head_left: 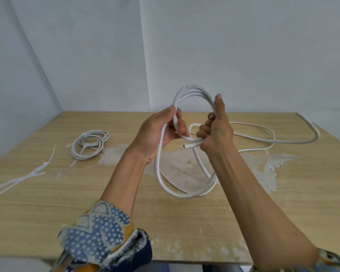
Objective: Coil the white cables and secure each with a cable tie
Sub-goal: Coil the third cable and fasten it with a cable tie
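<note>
A thick white cable (pixel 192 89) is looped into several turns and held up above the wooden table (pixel 86 193). My left hand (pixel 159 132) grips the left side of the loops. My right hand (pixel 216 130) grips the right side, its fingers curled round the strands and the cut cable end (pixel 190 145). The lowest loop (pixel 165 185) hangs down to the tabletop. Two finished coils (pixel 89 143), bound with cable ties, lie at the back left. Loose white cable ties (pixel 28 175) lie at the left edge.
More uncoiled white cable (pixel 294 141) trails across the back right of the table to its corner. The tabletop has a torn, peeled patch (pixel 185 167) in the middle. Pale walls close the back and left. Patterned sleeves show near the front edge.
</note>
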